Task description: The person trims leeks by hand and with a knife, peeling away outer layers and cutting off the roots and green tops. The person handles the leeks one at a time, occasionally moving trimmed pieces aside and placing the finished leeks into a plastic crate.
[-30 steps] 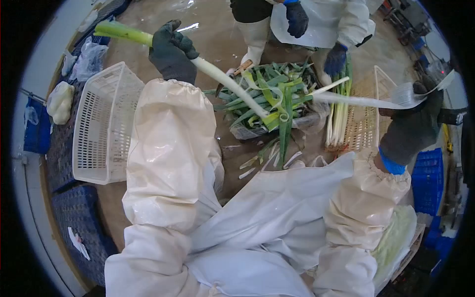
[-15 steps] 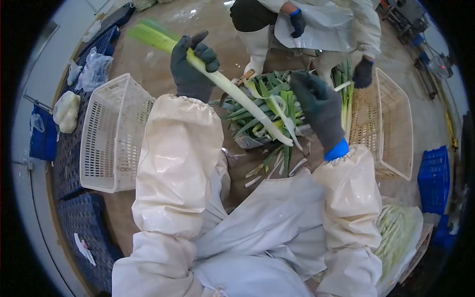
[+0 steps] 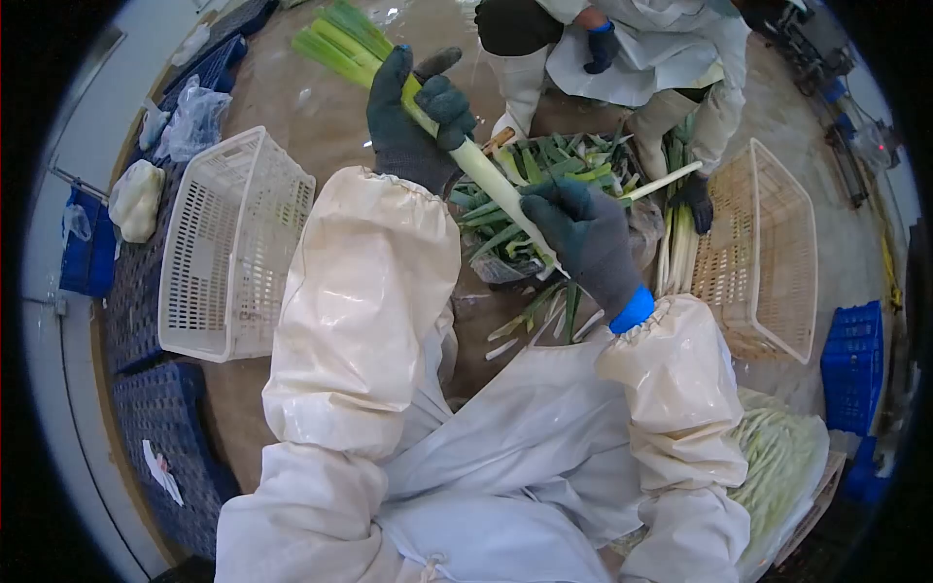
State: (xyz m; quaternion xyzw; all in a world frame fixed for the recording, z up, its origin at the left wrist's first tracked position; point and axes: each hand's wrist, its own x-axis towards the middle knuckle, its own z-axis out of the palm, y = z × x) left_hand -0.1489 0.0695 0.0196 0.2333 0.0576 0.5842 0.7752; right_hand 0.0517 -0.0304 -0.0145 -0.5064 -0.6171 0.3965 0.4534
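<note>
A leek (image 3: 496,185) with a pale shank and cut green leaves slants across the middle, its leafy end up and to the left. My left hand (image 3: 418,117), in a dark glove, is closed round its upper part. The gloved fingers of my right hand (image 3: 578,228) are pinched on the lower white shank. Below and behind the leek lies a heap of green leaf trimmings (image 3: 544,160) in a plastic-lined holder. A brown handle (image 3: 501,139) shows at the heap's back edge; what it belongs to is mostly hidden.
White crates stand at left (image 3: 228,253) and right (image 3: 763,262). A co-worker's gloved hand (image 3: 695,199) is at a bundle of leeks (image 3: 677,248); the other glove (image 3: 601,47) rests higher. Blue pallets (image 3: 165,428) line the left wall. Pale stalks (image 3: 777,466) lie at lower right.
My right hand has moved left and down onto the leek's shank. My left hand has shifted right with the leek. A peeled strip hanging by the leek is no longer seen.
</note>
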